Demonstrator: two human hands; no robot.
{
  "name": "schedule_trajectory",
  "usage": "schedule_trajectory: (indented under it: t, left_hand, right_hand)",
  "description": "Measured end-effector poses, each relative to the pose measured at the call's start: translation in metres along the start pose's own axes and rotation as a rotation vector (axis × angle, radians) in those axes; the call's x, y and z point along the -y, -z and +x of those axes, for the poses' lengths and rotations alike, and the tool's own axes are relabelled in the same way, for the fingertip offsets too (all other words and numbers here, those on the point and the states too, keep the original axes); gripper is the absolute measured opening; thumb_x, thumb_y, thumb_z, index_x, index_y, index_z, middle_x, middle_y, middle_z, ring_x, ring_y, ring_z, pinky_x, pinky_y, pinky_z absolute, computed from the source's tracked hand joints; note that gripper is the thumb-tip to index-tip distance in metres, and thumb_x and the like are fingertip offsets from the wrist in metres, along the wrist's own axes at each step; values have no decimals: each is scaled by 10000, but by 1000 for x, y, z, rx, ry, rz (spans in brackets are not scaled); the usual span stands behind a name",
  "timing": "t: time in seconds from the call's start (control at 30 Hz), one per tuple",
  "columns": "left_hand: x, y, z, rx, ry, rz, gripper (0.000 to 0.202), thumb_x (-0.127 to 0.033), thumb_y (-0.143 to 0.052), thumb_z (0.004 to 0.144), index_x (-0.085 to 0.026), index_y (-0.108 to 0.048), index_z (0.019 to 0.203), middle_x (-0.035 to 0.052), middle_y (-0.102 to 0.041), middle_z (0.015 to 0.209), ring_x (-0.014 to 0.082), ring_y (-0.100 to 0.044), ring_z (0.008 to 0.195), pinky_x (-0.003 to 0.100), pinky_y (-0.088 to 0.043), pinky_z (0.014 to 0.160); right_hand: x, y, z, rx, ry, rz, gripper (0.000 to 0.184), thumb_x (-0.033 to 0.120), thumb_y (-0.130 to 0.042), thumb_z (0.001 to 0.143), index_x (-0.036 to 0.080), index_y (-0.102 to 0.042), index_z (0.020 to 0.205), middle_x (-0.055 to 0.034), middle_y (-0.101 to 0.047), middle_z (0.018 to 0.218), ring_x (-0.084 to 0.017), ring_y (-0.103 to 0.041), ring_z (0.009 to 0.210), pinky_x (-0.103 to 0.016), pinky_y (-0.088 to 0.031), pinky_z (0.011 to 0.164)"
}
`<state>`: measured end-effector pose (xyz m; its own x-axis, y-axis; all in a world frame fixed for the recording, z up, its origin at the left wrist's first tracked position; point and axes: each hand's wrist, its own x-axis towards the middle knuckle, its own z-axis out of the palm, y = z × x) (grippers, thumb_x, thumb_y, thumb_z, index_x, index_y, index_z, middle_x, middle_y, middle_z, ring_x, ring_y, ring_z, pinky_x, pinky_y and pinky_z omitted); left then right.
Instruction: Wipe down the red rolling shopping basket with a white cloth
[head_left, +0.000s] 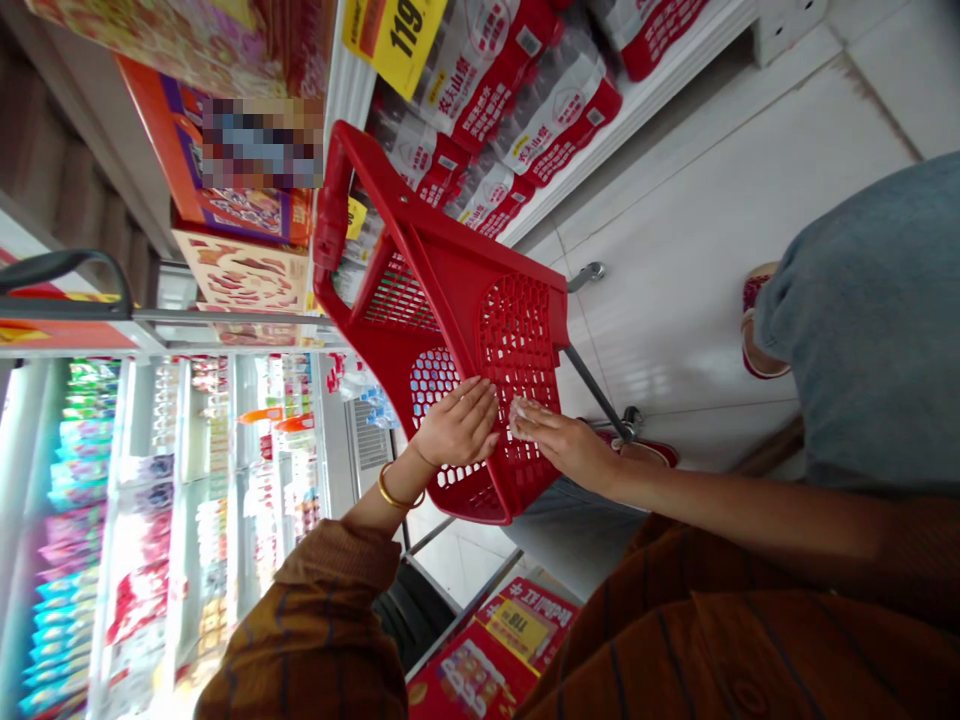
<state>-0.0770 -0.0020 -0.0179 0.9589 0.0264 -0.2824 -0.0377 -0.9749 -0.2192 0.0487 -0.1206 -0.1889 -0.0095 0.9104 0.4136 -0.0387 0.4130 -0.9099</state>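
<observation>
A red plastic shopping cart [420,260] with meshed walls fills the middle and appears sideways in this tilted view. My left hand [457,425], with a gold bangle [397,492] at its wrist, lies over the cart's rim. Its fingers are stretched out side by side, with nothing visible in them. On the outer face of the mesh wall, my right hand [566,440] presses a crumpled, whitish wipe or tissue [519,418] under its fingertips. The thumb of this hand is hidden.
Shrink-wrapped bottled water [491,120] is stacked on a shelf beside the cart. Cartons [240,270] stand at the upper left, and stocked shelves [150,520] below them. A red drink box [480,670] lies close to my body. White floor tiles [690,230] stretch to the right.
</observation>
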Motion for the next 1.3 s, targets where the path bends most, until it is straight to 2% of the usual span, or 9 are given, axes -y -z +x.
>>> schedule_trajectory:
  t: [0.13, 0.27, 0.37, 0.47, 0.7, 0.93, 1.1, 1.17, 1.3]
  left_hand:
    - [-4, -2, -2, -15, 29, 11, 404, -327, -404, 917, -68, -597, 1161, 193, -693, 1120, 313, -580, 1204, 515, -509, 1003]
    - [-7, -5, -4, -91, 44, 19, 381, -342, -371, 936, -98, -612, 1103, 165, -704, 1067, 309, -583, 1199, 521, -517, 992]
    - [-8, -5, -4, -107, 51, 6, 347, -335, -392, 930, -110, -623, 1056, 154, -708, 1026, 310, -599, 1175, 528, -517, 990]
    - [-8, -4, -2, -90, 45, 7, 335, -317, -388, 924, -106, -627, 1027, 157, -709, 1003, 311, -607, 1156, 532, -523, 977]
    - [-7, -6, -2, -137, 40, 31, 359, -306, -346, 931, -91, -631, 971, 166, -708, 943, 310, -630, 1110, 512, -542, 946]
    - [-4, -5, -4, 10, 43, -48, 360, -345, -387, 922, -132, -624, 1090, 149, -709, 1056, 290, -640, 1071, 538, -492, 988]
    - [15, 14, 29, 93, -46, -112, 343, -405, -456, 905, -139, -634, 1030, 128, -715, 955, 253, -660, 945, 465, -508, 947]
    - [27, 20, 46, 120, -10, -62, 315, -390, -470, 903, -143, -648, 987, 116, -714, 938, 251, -660, 939, 461, -501, 949]
    - [54, 22, 69, 194, 45, 9, 328, -359, -468, 914, -133, -664, 1047, 117, -714, 1050, 269, -641, 1048, 500, -453, 1011]
  right_hand:
    - [4, 5, 7, -94, -17, 30, 522, 34, -429, 883, 234, -515, 1358, -64, -541, 1396, -178, -490, 1308, -409, -428, 1115]
    - [-2, 10, 52, -307, -170, 42, 570, 52, -413, 885, 263, -440, 1414, -37, -486, 1446, -182, -444, 1344, -408, -395, 1139]
    - [-9, 11, 86, -281, -196, 37, 616, 10, -374, 859, 250, -429, 1424, -22, -418, 1496, -187, -376, 1389, -413, -342, 1169]
    - [-11, 9, 96, -196, -149, 28, 642, -28, -356, 827, 212, -444, 1416, -33, -405, 1505, -184, -344, 1405, -411, -323, 1178]
    - [-3, 0, 69, -129, -35, 15, 554, 28, -363, 901, 247, -463, 1400, -22, -424, 1490, -165, -314, 1413, -417, -319, 1180]
    - [4, -4, 45, -102, 14, -52, 552, 18, -369, 904, 214, -440, 1415, -77, -427, 1483, -187, -345, 1397, -423, -369, 1153]
    - [9, 0, 25, -53, 58, -101, 526, 17, -409, 895, 208, -486, 1379, -88, -469, 1454, -196, -423, 1356, -401, -421, 1118]
    - [10, 0, 19, -45, 95, -124, 487, 18, -418, 889, 192, -542, 1327, -90, -535, 1398, -196, -446, 1340, -394, -423, 1116]
    - [7, 2, 14, -93, 160, -122, 448, 20, -424, 858, 162, -617, 1237, -95, -616, 1305, -191, -515, 1285, -372, -457, 1084]
